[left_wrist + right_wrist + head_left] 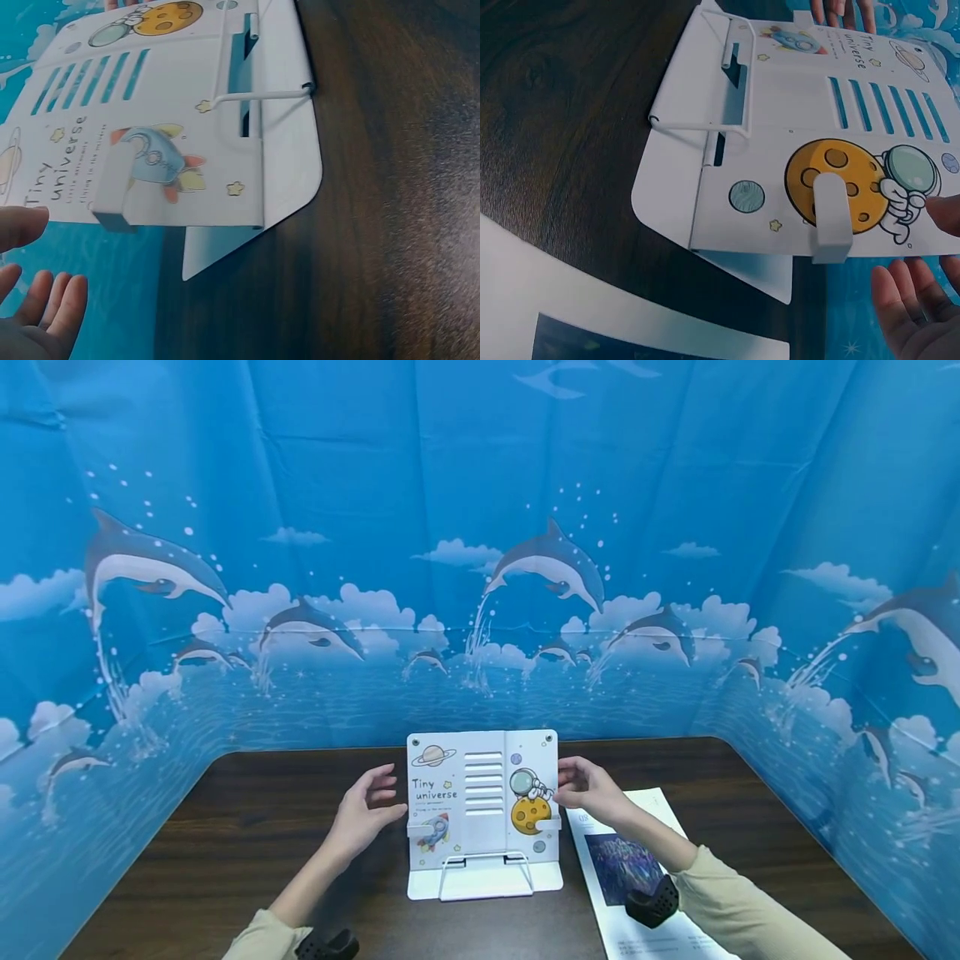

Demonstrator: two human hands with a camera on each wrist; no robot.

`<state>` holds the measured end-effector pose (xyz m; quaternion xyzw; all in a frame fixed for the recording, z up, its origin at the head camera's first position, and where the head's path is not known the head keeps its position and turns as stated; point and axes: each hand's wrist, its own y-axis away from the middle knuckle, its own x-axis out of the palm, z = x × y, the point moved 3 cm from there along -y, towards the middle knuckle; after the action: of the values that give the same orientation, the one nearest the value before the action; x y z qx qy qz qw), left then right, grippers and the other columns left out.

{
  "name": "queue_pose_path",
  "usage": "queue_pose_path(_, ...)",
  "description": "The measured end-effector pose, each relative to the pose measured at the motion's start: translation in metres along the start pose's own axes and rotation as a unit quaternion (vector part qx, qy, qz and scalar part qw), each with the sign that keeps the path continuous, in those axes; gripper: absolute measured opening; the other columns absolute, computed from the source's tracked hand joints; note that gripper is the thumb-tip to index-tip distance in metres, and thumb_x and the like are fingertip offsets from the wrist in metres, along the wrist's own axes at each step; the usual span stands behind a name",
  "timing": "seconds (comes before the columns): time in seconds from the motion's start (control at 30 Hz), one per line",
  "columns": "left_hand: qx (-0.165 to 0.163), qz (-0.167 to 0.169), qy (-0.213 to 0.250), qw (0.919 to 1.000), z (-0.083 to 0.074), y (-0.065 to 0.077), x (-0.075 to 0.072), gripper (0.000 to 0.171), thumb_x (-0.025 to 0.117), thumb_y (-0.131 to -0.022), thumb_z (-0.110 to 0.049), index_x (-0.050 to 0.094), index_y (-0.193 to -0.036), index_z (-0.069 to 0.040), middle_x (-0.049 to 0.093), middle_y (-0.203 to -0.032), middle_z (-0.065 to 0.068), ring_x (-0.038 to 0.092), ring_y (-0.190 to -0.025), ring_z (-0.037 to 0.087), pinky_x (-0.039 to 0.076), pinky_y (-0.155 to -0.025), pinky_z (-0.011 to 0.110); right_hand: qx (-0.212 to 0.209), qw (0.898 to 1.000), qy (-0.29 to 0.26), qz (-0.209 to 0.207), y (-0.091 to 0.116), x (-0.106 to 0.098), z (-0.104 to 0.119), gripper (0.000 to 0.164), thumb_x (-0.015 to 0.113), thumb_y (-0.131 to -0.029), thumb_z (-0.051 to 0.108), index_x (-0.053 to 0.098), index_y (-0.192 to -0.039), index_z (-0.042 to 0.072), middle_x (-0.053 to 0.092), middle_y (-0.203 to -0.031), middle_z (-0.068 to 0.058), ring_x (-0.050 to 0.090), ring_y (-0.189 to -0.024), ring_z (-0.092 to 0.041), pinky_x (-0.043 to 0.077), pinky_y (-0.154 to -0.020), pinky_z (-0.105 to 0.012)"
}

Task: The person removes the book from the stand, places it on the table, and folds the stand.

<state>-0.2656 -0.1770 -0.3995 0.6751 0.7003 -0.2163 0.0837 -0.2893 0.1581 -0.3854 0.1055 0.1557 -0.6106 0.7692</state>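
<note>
A white book stand (483,789) printed with "Tiny universe", a rocket and an astronaut stands upright on the dark table, its panel tilted back over a flat base. A wire bar (486,858) crosses its lower front, and two white page clips (831,217) sit at the sides. At the stand's left edge my left hand (365,814) is held with thumb and fingers spread apart. My right hand (588,789) is at the right edge, its thumb near the astronaut print. Its fingers are spaced from the thumb beyond the edge. Whether either hand touches the panel, I cannot tell.
A booklet or printed sheet (626,927) with a dark purple picture lies right of the stand, partly under my right forearm. Behind the wooden table (247,827) hangs a blue dolphin-print curtain (480,568), which also runs along both sides.
</note>
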Motion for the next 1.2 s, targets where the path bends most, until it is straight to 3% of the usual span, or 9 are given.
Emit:
queue_pose_path(0.2, 0.011, 0.006, 0.018, 0.9998, 0.004, 0.0, 0.012, 0.055, 0.065, -0.079, 0.003, 0.044, -0.129, -0.002, 0.054, -0.116, 0.018, 0.054, -0.103, 0.031, 0.051, -0.08, 0.037, -0.017, 0.999, 0.003, -0.029, -0.002, 0.009, -0.003, 0.04, 0.059, -0.079, -0.006, 0.047, -0.117, -0.004, 0.055, -0.098, -0.013, 0.055, -0.085, -0.02, 0.05, -0.076, -0.032)
queue_pose_path(0.43, 0.015, -0.011, 0.023, 0.9996, 0.003, 0.0, 0.021, 0.045, 0.061, -0.079, 0.01, 0.049, -0.122, 0.0, 0.057, -0.106, 0.014, 0.057, -0.092, 0.025, 0.051, -0.075, 0.029, -0.052, 0.997, 0.009, -0.058, -0.002, 0.014, -0.005, 0.033, 0.052, -0.081, -0.012, 0.049, -0.112, -0.003, 0.055, -0.092, -0.012, 0.054, -0.081, -0.021, 0.051, -0.07, -0.031)
queue_pose_path(0.67, 0.017, -0.025, 0.022, 0.9993, 0.002, 0.0, 0.023, 0.04, 0.059, -0.08, 0.011, 0.052, -0.117, 0.0, 0.058, -0.1, 0.013, 0.057, -0.087, 0.022, 0.049, -0.071, 0.023, -0.076, 0.994, 0.006, -0.079, -0.002, 0.016, -0.007, 0.029, 0.048, -0.083, -0.014, 0.05, -0.11, -0.003, 0.055, -0.088, -0.012, 0.053, -0.076, -0.021, 0.051, -0.064, -0.032)
queue_pose_path(0.9, 0.016, -0.032, 0.018, 0.9992, 0.001, 0.0, 0.022, 0.039, 0.059, -0.079, 0.013, 0.053, -0.116, 0.001, 0.058, -0.098, 0.012, 0.057, -0.085, 0.022, 0.049, -0.072, 0.024, -0.081, 0.994, 0.008, -0.078, -0.003, 0.016, -0.008, 0.029, 0.049, -0.083, -0.015, 0.05, -0.11, -0.003, 0.055, -0.087, -0.013, 0.053, -0.075, -0.022, 0.051, -0.062, -0.032)
queue_pose_path(1.03, 0.019, -0.036, 0.012, 0.9991, 0.0, 0.0, 0.022, 0.038, 0.06, -0.079, 0.012, 0.053, -0.114, 0.001, 0.058, -0.097, 0.012, 0.057, -0.084, 0.022, 0.049, -0.072, 0.023, -0.087, 0.993, 0.009, -0.079, 0.005, 0.017, 0.007, 0.028, 0.048, -0.082, -0.017, 0.049, -0.108, -0.007, 0.054, -0.086, -0.017, 0.052, -0.075, -0.027, 0.051, -0.063, -0.035)
queue_pose_path(1.2, 0.02, -0.043, 0.013, 0.9988, -0.002, 0.0, 0.023, 0.037, 0.059, -0.078, 0.013, 0.054, -0.113, 0.002, 0.058, -0.095, 0.012, 0.056, -0.082, 0.022, 0.048, -0.07, 0.021, -0.095, 0.992, 0.012, -0.083, 0.0, 0.017, 0.0, 0.029, 0.048, -0.082, -0.018, 0.049, -0.109, -0.006, 0.053, -0.086, -0.015, 0.052, -0.074, -0.024, 0.05, -0.061, -0.034)
